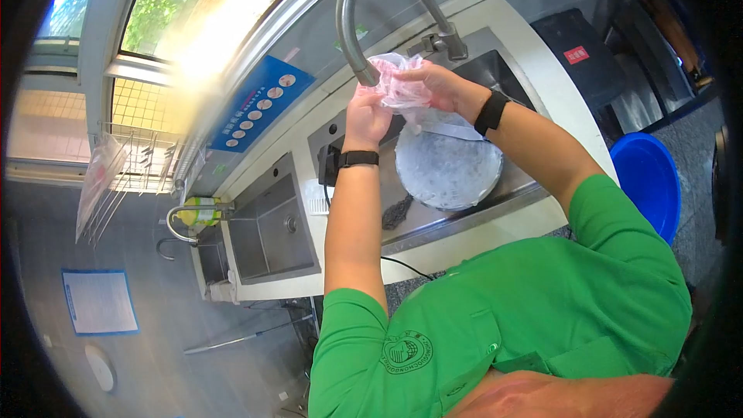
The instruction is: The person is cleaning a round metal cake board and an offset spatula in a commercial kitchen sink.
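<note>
1. Green short-sleeved shirt (542, 302) is closest, so keep it dry.
2. Left hand (367, 118) and right hand (446, 88) pinch the crumpled pink-and-white plastic film (402, 91) by the curved metal faucet (347, 11); ease folds apart gently, imo.
3. Stay above the round whitish tub (449, 166).

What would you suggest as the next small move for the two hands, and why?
I would probably lower the pink-and-white bundle slightly: the left hand and right hand hold it up by the mouth of the faucet, with the sink below.
</note>
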`<state>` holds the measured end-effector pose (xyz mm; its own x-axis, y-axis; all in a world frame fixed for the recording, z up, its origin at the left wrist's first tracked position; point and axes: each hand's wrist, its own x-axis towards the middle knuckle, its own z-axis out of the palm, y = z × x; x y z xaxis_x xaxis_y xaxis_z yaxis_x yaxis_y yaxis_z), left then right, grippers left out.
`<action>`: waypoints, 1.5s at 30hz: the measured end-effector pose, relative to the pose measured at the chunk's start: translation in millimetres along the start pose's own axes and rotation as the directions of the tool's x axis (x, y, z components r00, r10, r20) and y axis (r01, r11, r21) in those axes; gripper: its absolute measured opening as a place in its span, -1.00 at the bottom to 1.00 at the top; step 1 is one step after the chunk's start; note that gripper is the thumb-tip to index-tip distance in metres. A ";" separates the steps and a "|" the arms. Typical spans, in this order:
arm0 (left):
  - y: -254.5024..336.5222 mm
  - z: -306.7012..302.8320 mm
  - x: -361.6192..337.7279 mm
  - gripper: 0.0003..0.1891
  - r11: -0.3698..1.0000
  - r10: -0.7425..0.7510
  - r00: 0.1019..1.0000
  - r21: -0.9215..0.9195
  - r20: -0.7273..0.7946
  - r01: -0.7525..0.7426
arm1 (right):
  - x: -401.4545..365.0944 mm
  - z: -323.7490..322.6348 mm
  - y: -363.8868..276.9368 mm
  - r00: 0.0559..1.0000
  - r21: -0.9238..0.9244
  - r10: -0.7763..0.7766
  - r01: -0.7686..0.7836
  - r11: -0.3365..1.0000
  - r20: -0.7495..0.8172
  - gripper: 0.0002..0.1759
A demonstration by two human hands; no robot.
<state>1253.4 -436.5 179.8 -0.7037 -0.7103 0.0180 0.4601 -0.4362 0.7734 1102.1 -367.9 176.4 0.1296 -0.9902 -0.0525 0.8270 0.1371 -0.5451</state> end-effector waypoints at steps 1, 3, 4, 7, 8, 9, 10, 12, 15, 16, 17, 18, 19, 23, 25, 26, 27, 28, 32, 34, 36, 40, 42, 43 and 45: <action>-1.1 2.5 0.5 -0.65 1.000 -0.004 1.000 0.009 -0.021 0.005 | 1.9 -1.7 3.6 0.995 -0.062 -0.078 0.082 0.995 0.059 -0.75; -4.4 5.4 0.6 -0.67 1.000 -0.012 0.999 0.019 -0.044 0.012 | 17.4 -13.3 13.2 0.994 -0.168 -0.109 0.105 0.980 -0.019 -0.75; -5.9 5.2 1.0 -0.71 0.993 0.002 0.989 0.115 -0.148 0.015 | 25.7 -20.0 18.5 0.985 -0.273 -0.147 0.118 0.955 -0.089 -0.74; -4.2 6.8 4.4 -0.77 0.957 0.081 0.939 0.288 -0.335 0.020 | 36.2 -29.1 27.7 0.985 -0.189 -0.158 0.143 0.972 -0.070 -0.77; -1.7 10.7 4.1 -0.79 0.931 0.141 0.900 0.365 -0.413 0.021 | 35.0 -27.5 27.1 0.985 -0.187 -0.158 0.143 0.972 -0.068 -0.77; 1.4 14.0 1.6 -0.79 0.930 0.144 0.899 0.368 -0.414 0.020 | 34.0 -25.7 26.3 0.965 -0.146 -0.189 0.164 0.976 -0.179 -0.80; 5.0 17.1 -2.6 -0.79 0.890 0.183 0.899 0.456 -0.398 0.021 | 33.6 -23.0 25.9 0.934 -0.108 -0.212 0.188 0.976 -0.289 -0.83; 9.7 18.3 -8.8 -0.79 0.840 0.224 0.897 0.542 -0.381 0.020 | 37.2 -22.6 28.8 0.934 -0.083 -0.183 0.166 0.983 -0.307 -0.82; 13.4 17.8 -13.5 -0.77 0.827 0.169 0.891 0.552 -0.421 0.104 | 24.7 -7.3 23.4 0.975 -0.094 -0.120 0.104 0.990 -0.184 -0.73; 12.5 18.5 -13.9 -0.77 0.898 0.170 0.879 0.438 -0.446 0.048 | 17.0 0.8 23.5 0.996 -0.137 -0.077 0.070 0.988 -0.040 -0.64; 12.1 17.9 -14.5 -0.77 0.949 0.167 0.866 0.314 -0.471 -0.012 | 12.5 6.5 29.8 0.985 -0.300 -0.141 0.106 0.948 -0.098 -0.56; 12.0 10.6 -12.3 -0.77 0.949 0.170 0.865 0.313 -0.473 -0.015 | 14.5 8.7 36.6 0.986 -0.301 -0.139 0.104 0.948 -0.095 -0.56; 11.2 -0.2 -7.8 -0.78 0.985 0.061 0.883 0.172 -0.466 0.022 | 20.1 7.6 47.9 0.964 -0.375 -0.245 0.190 0.907 -0.105 -0.56; 8.6 -4.0 -9.2 -0.84 0.997 -0.052 0.946 -0.066 -0.321 0.032 | 26.6 -0.8 51.5 0.974 -0.417 -0.225 0.199 0.887 -0.014 -0.71; 3.7 5.9 -17.2 -0.81 0.996 0.024 0.925 0.088 -0.379 0.010 | 19.5 2.7 46.2 0.991 -0.397 -0.126 0.096 0.913 -0.050 -0.77; 1.7 8.2 -20.0 -0.78 0.970 0.106 0.900 0.241 -0.422 -0.002 | 21.1 1.5 47.0 0.994 -0.428 -0.093 0.057 0.902 -0.064 -0.84; 1.0 7.1 -21.2 -0.78 0.970 0.109 0.899 0.242 -0.425 -0.003 | 23.4 0.4 48.5 0.995 -0.459 -0.059 0.016 0.888 -0.078 -0.85; 0.6 5.3 -22.7 -0.77 0.972 0.145 0.866 0.231 -0.479 -0.035 | 27.1 -0.7 51.0 0.996 -0.459 -0.055 0.015 0.888 -0.075 -0.85; 7.1 -26.8 -28.9 -0.80 0.986 0.149 0.876 0.135 -0.459 -0.097 | 32.5 -5.6 46.3 0.980 -0.167 -0.067 0.036 0.985 -0.188 -0.82; 13.7 1.8 -33.5 -0.83 0.994 0.104 0.861 0.076 -0.497 -0.076 | 39.6 -11.5 49.6 0.982 -0.037 -0.095 0.091 0.995 -0.160 -0.86; 18.3 10.6 -38.8 -0.86 0.998 0.056 0.845 0.013 -0.532 -0.057 | 40.0 -13.8 47.1 0.993 0.008 -0.081 0.082 0.997 -0.086 -0.88; 20.7 -7.6 -45.1 -0.85 0.975 -0.106 0.896 0.131 -0.431 0.178 | 25.8 4.9 33.3 0.983 0.063 -0.091 0.102 0.993 -0.160 -0.85; 15.3 -22.5 -44.8 -0.83 0.913 -0.106 0.886 0.309 -0.452 0.267 | 26.6 6.6 33.9 0.986 0.146 -0.096 0.117 0.982 -0.139 -0.85; 13.5 -29.8 -45.0 -0.83 0.891 -0.103 0.872 0.346 -0.478 0.295 | 34.7 1.9 38.0 0.987 0.188 -0.086 0.111 0.976 -0.139 -0.83; 12.7 -30.5 -44.3 -0.82 0.866 -0.096 0.858 0.382 -0.505 0.322 | 35.1 5.4 37.5 0.988 0.230 -0.075 0.105 0.968 -0.136 -0.80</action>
<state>1307.0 -427.4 169.5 -0.3744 -0.8462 -0.3792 -0.0355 -0.3955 0.9178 1140.7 -397.4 158.6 -0.0087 -0.9921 -0.1251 0.9395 0.0347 -0.3407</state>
